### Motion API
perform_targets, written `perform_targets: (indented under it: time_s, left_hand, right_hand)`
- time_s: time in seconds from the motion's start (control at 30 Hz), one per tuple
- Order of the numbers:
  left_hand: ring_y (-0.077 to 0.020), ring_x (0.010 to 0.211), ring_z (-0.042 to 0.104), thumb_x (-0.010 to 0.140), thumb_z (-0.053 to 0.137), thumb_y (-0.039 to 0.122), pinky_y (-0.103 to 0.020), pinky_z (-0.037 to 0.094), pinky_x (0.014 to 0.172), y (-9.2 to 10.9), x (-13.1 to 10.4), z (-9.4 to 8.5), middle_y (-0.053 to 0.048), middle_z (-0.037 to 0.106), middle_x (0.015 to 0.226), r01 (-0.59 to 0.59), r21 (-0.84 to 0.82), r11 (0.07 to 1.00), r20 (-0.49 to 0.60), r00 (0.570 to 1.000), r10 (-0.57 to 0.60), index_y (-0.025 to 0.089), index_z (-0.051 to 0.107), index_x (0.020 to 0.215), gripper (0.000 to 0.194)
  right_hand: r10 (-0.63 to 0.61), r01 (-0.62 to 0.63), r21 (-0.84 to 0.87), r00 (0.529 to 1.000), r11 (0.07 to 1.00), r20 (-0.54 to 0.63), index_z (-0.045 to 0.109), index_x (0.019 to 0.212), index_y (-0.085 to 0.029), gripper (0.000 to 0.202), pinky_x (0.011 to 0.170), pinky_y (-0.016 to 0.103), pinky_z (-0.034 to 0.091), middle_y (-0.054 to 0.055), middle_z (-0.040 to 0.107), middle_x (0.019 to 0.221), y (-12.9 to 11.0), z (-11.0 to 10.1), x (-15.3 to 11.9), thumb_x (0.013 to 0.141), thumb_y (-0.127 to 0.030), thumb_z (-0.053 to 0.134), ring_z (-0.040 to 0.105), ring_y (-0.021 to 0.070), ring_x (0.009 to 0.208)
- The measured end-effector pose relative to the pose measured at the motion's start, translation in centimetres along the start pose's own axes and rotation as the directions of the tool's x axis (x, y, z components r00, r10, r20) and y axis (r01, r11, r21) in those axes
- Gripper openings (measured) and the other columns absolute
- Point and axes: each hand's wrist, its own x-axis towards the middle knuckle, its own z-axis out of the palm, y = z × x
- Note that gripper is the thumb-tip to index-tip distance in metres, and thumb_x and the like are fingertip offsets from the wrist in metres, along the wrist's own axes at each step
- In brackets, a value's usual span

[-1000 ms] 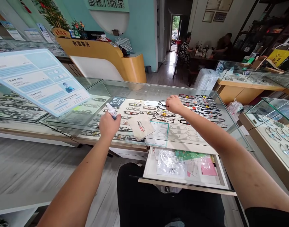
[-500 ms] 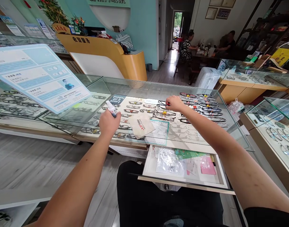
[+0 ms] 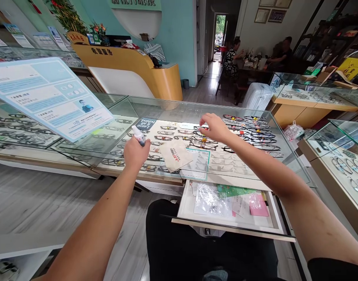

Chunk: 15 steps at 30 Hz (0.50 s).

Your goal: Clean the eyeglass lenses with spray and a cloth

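My left hand is wrapped round a small white bottle with a dark lower label, held upright above the glass showcase. My right hand is open over the rows of eyeglasses, its thumb and fingers apart with nothing between them. Just below its fingers is a dark pair of eyeglasses with a coloured tag at the bridge. A cream cloth with red lettering lies between my hands, near a teal-edged sheet.
An open drawer with plastic bags and papers juts out over my lap. A light-blue sign stands at the left. Another showcase is at the right. Two people sit at a table in the back.
My right hand has opened its fingers and lifted slightly off the eyeglasses it was closed at. My left hand keeps the bottle in nearly the same spot.
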Motion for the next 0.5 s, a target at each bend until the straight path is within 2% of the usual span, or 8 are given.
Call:
perform_targets:
  time_s: [0.07, 0.13, 0.2, 0.27, 0.37, 0.43, 0.5]
  left_hand:
    - [-0.0477, 0.122, 0.07, 0.099, 0.053, 0.054, -0.055, 0.059, 0.103, 0.1, 0.0, -0.1, -0.026, 0.077, 0.12, 0.002, -0.004, 1.0, 0.003, 1.0, -0.002, 0.015, 0.066, 0.127, 0.049]
    - [-0.0479, 0.123, 0.07, 0.099, 0.054, 0.053, -0.055, 0.058, 0.104, 0.2, -0.1, -0.2, -0.026, 0.077, 0.122, 0.006, -0.006, 1.0, 0.007, 1.0, -0.006, 0.014, 0.066, 0.128, 0.05]
    - [-0.0484, 0.123, 0.07, 0.099, 0.054, 0.053, -0.056, 0.058, 0.104, 0.4, -0.2, -0.2, -0.028, 0.077, 0.123, 0.012, -0.004, 1.0, 0.01, 1.0, -0.012, 0.013, 0.066, 0.129, 0.051]
    - [-0.0487, 0.124, 0.069, 0.099, 0.055, 0.053, -0.057, 0.058, 0.105, 0.5, -0.3, -0.2, -0.028, 0.077, 0.123, 0.018, 0.0, 1.0, 0.007, 1.0, -0.018, 0.013, 0.067, 0.128, 0.051]
    - [-0.0489, 0.126, 0.069, 0.099, 0.055, 0.053, -0.058, 0.058, 0.107, 0.5, -0.4, -0.1, -0.028, 0.077, 0.124, 0.022, 0.008, 1.0, -0.002, 1.0, -0.022, 0.013, 0.066, 0.128, 0.05]
    - [-0.0497, 0.128, 0.068, 0.099, 0.056, 0.053, -0.059, 0.057, 0.108, 0.5, -0.4, 0.0, -0.028, 0.076, 0.125, 0.02, 0.004, 1.0, -0.006, 1.0, -0.02, 0.013, 0.066, 0.129, 0.051]
    - [-0.0512, 0.129, 0.068, 0.1, 0.056, 0.054, -0.061, 0.057, 0.109, 0.4, -0.4, 0.1, -0.029, 0.075, 0.126, 0.022, -0.009, 1.0, -0.003, 1.0, -0.022, 0.014, 0.065, 0.13, 0.051]
  right_hand:
    - [-0.091, 0.093, 0.106, 0.996, 0.99, -0.024, 0.068, 0.112, -0.019, 0.014, 0.099, 0.038, 0.046, 0.014, 0.075, 0.12, -3.7, -1.3, -2.6, 0.106, -0.03, 0.062, 0.065, 0.0303, 0.114]
    - [-0.207, 0.188, 0.223, 0.976, 0.957, 0.065, 0.064, 0.101, -0.023, 0.004, 0.092, 0.036, 0.046, 0.01, 0.075, 0.109, -7.4, -1.8, -6.0, 0.103, -0.025, 0.061, 0.066, 0.0265, 0.102]
    - [-0.317, 0.242, 0.338, 0.93, 0.909, 0.185, 0.059, 0.09, -0.026, 0.011, 0.083, 0.035, 0.045, 0.005, 0.075, 0.098, -10.2, -0.9, -9.7, 0.099, -0.02, 0.062, 0.063, 0.0232, 0.089]
    - [-0.398, 0.249, 0.436, 0.87, 0.865, 0.291, 0.053, 0.085, -0.027, 0.019, 0.077, 0.034, 0.043, 0.003, 0.074, 0.093, -11.6, 1.4, -13.2, 0.096, -0.016, 0.063, 0.061, 0.0217, 0.083]
    - [-0.376, 0.163, 0.505, 0.856, 0.848, 0.354, 0.055, 0.094, -0.026, 0.018, 0.078, 0.033, 0.044, 0.003, 0.075, 0.095, -11.1, 6.4, -16.9, 0.097, -0.01, 0.06, 0.062, 0.0209, 0.084]
    - [-0.289, 0.074, 0.464, 0.865, 0.883, 0.411, 0.059, 0.101, -0.026, 0.015, 0.077, 0.032, 0.043, 0.004, 0.076, 0.096, -9.5, 9.9, -17.8, 0.103, -0.011, 0.057, 0.064, 0.0212, 0.084]
    - [-0.139, -0.042, 0.358, 0.875, 0.933, 0.464, 0.063, 0.106, -0.025, 0.014, 0.076, 0.031, 0.042, 0.004, 0.077, 0.097, -7.5, 12.7, -17.5, 0.105, -0.012, 0.057, 0.066, 0.0212, 0.084]
